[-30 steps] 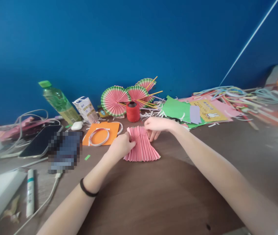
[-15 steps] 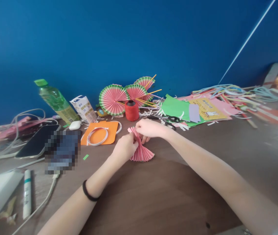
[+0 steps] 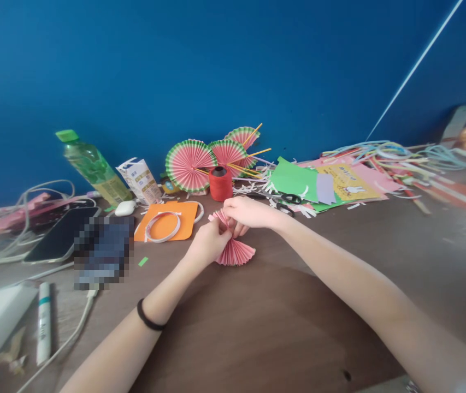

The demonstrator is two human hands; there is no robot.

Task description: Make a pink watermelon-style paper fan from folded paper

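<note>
A pink pleated paper fan [image 3: 236, 254] is pinched at its narrow middle, its folds spreading below and a smaller fold showing above. My left hand [image 3: 212, 238] grips it from the left, thumb and fingers closed on the waist. From the right, my right hand [image 3: 243, 213] has its fingers curled closed at the upper part of the same fan; the fingertips are partly hidden. Just behind the hands stands a red thread spool [image 3: 220, 185]. Finished-looking pink and green round fans [image 3: 190, 165] with yellow sticks lean by the blue wall.
Black scissors [image 3: 288, 202] lie among paper strips beside green paper [image 3: 294, 180]. Orange paper [image 3: 186, 221] carries a tape roll [image 3: 163, 227]. On the left are a green bottle [image 3: 93, 166], a carton [image 3: 140, 181], a phone [image 3: 63, 234], cables and a marker [image 3: 44, 325].
Both hands and the pink fan have shifted slightly left and up. The upper folds tilt a little further left, and both hands keep their hold.
</note>
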